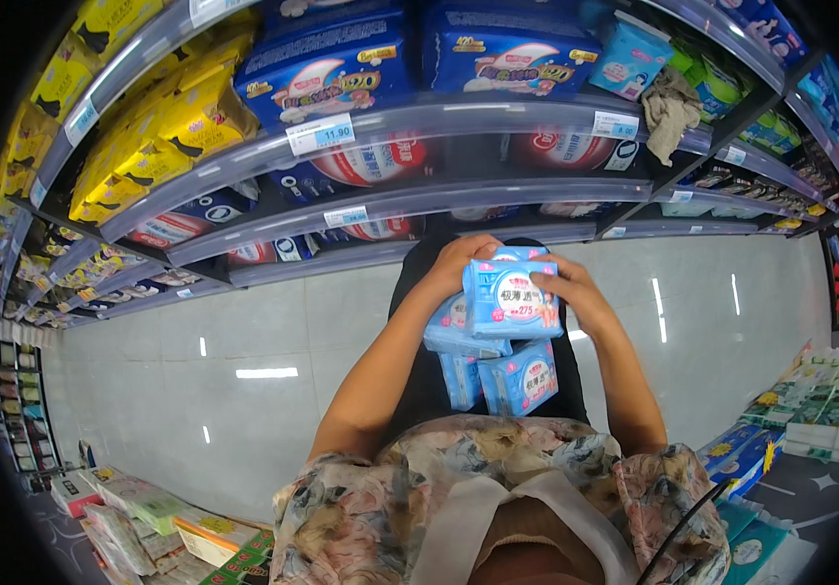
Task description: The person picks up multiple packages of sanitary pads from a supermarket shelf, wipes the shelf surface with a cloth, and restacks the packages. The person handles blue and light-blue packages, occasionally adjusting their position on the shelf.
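Note:
Several light blue packs of sanitary pads lie on my lap, over dark trousers. My right hand [573, 289] grips the right edge of the top pack [511, 300], thumb on its front. At the upper left of the stack, my left hand [463, 263] rests curled against the packs; its fingertips are partly hidden, so whether it grips one is unclear. Another pack [460, 322] lies under the top one at the left. Nearer my body, a pack [525, 380] leans with its printed front up, beside a further pack [461, 380] seen partly.
Before me stand shelves with clear price rails [390, 131], holding large blue packs [324, 77] and yellow packs [185, 131]. A crumpled beige cloth [670, 113] hangs over a shelf edge at the right. Tiled floor [244, 329] lies below; stacked goods [741, 457] stand behind me on both sides.

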`<state>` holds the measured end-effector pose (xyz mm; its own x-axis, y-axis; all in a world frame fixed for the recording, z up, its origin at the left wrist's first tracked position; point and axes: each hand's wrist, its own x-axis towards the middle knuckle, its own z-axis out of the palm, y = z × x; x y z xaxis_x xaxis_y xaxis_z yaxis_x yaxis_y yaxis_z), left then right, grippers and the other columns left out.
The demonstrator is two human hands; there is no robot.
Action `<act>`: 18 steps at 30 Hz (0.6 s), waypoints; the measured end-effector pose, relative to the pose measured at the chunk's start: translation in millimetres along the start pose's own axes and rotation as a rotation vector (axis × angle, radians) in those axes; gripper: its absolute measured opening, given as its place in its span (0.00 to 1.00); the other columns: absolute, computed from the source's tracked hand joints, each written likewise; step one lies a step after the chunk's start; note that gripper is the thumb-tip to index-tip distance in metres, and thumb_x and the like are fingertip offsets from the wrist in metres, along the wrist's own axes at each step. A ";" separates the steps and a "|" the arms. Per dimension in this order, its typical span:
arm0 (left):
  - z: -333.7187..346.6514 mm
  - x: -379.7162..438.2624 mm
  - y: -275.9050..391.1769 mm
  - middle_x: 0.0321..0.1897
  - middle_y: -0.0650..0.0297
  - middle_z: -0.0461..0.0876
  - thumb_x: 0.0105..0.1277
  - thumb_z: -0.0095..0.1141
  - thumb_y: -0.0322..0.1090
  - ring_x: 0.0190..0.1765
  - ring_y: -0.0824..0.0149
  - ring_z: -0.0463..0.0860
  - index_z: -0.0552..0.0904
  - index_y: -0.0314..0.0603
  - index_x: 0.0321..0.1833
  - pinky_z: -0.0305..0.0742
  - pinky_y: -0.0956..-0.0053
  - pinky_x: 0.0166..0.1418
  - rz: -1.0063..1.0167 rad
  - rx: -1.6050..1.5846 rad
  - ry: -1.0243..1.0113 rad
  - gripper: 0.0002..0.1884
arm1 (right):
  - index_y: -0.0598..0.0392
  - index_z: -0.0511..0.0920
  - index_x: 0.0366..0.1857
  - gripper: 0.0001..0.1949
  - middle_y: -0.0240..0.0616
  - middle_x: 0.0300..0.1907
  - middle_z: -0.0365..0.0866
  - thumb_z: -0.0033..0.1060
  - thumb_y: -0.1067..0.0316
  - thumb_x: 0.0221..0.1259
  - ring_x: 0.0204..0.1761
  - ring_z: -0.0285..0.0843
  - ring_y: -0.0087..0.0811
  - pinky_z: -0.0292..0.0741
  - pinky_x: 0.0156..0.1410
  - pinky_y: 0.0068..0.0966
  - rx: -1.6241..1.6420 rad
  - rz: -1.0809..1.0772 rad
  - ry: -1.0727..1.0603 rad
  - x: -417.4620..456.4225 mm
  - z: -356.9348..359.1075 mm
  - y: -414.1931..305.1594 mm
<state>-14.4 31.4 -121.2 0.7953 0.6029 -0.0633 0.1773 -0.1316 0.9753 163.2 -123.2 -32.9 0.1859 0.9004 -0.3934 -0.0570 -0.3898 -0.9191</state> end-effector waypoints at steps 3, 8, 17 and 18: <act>-5.6 2.0 6.2 0.53 0.52 0.84 0.75 0.45 0.63 0.56 0.59 0.81 0.86 0.36 0.55 0.72 0.66 0.64 -0.210 -0.228 -0.081 0.33 | 0.59 0.81 0.55 0.21 0.35 0.44 0.83 0.69 0.58 0.63 0.48 0.78 0.25 0.71 0.58 0.22 0.126 0.026 -0.029 -6.6 6.4 -2.0; -33.4 22.0 39.5 0.50 0.47 0.85 0.63 0.39 0.83 0.53 0.57 0.82 0.88 0.33 0.49 0.76 0.64 0.59 -0.269 -0.003 -0.272 0.50 | 0.59 0.80 0.56 0.20 0.36 0.46 0.85 0.68 0.60 0.65 0.46 0.82 0.24 0.78 0.53 0.23 0.080 -0.073 -0.002 6.9 7.1 15.6; 9.6 34.3 53.7 0.66 0.43 0.77 0.65 0.43 0.76 0.70 0.45 0.74 0.76 0.38 0.67 0.66 0.57 0.73 -0.187 0.621 -0.385 0.46 | 0.57 0.80 0.49 0.17 0.48 0.46 0.76 0.69 0.71 0.54 0.48 0.76 0.46 0.75 0.48 0.35 -0.788 -0.701 0.439 5.1 -2.4 -27.8; 10.5 29.8 52.4 0.64 0.44 0.78 0.66 0.44 0.76 0.69 0.46 0.74 0.77 0.41 0.66 0.67 0.57 0.72 -0.192 0.609 -0.364 0.44 | 0.59 0.79 0.47 0.16 0.49 0.46 0.76 0.69 0.73 0.53 0.48 0.75 0.47 0.74 0.51 0.37 -0.742 -0.736 0.433 -3.2 -1.3 -65.4</act>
<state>24.6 34.2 -74.2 0.8414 0.3734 -0.3906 0.5390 -0.5279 0.6564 167.6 -100.8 28.5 0.2658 0.8721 0.4109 0.7761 0.0593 -0.6278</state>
